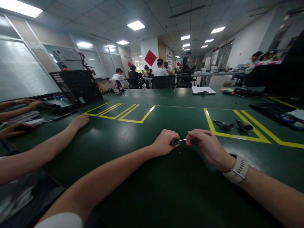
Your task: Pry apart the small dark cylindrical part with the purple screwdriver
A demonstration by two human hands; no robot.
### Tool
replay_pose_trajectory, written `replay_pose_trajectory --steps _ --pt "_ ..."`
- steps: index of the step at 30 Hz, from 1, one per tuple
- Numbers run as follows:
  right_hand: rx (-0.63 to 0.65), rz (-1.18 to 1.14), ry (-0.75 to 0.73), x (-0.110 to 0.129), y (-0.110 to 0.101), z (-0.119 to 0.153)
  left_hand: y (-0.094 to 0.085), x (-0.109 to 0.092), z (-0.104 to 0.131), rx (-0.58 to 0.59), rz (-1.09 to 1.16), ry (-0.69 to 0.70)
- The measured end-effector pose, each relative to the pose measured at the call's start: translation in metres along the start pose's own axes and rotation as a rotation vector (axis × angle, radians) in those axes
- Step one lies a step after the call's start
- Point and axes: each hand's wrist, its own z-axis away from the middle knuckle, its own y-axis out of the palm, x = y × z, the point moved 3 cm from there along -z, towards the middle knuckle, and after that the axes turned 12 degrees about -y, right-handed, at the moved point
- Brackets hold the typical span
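Note:
My left hand [165,142] is closed around a dark round metal part [174,142], whose open end faces right. A thin metal rod [182,140] runs from that part's opening to my right hand [201,141], which pinches it between thumb and fingers. Just below the round part, a tiny dark piece [180,153] lies on the green table [133,177]. Two more dark metal parts with round ends, one on the left [224,124] and one on the right [244,125], rest inside a yellow taped outline right of my hands.
Yellow tape outlines [133,121] mark the table. A paper pad [203,90] lies at the far side. Tools and a black tray [273,109] are on the right. Another person's hand [79,122] rests at the left, near a black computer case [78,87]. People sit farther back.

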Motion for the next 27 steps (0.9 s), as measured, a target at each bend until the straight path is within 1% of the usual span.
replay_pose_trajectory --steps 3,6,8,10,11,13,17,19,23,27 --pt "0.062 0.230 -0.172 0.012 0.003 0.003 0.000 0.000 0.000 -0.002 -0.005 -0.019" --pt "0.207 0.529 -0.408 0.025 0.010 0.009 -0.001 -0.001 0.001 -0.015 0.001 -0.027" --pt "0.312 0.686 -0.553 0.029 0.016 0.014 -0.001 -0.001 0.001 -0.020 0.004 -0.025" --pt "0.372 0.768 -0.620 0.029 0.020 0.016 -0.001 -0.001 0.001 -0.018 0.008 -0.027" --pt "0.374 0.778 -0.617 0.028 0.020 0.016 -0.001 -0.001 0.001 -0.018 0.009 -0.029" --pt "0.330 0.743 -0.561 0.025 0.017 0.014 -0.001 -0.001 0.001 -0.020 0.009 -0.030" --pt "0.217 0.568 -0.370 0.020 0.008 0.008 -0.002 -0.002 0.001 -0.017 0.018 -0.022" --pt "0.175 0.495 -0.299 0.018 0.005 0.006 -0.002 -0.002 0.002 -0.012 0.016 -0.022" --pt "0.133 0.392 -0.247 0.016 0.003 0.006 -0.003 -0.002 0.002 -0.008 -0.006 -0.020" --pt "0.161 0.382 -0.239 0.014 0.005 0.007 -0.003 -0.002 0.002 -0.001 -0.034 -0.020"
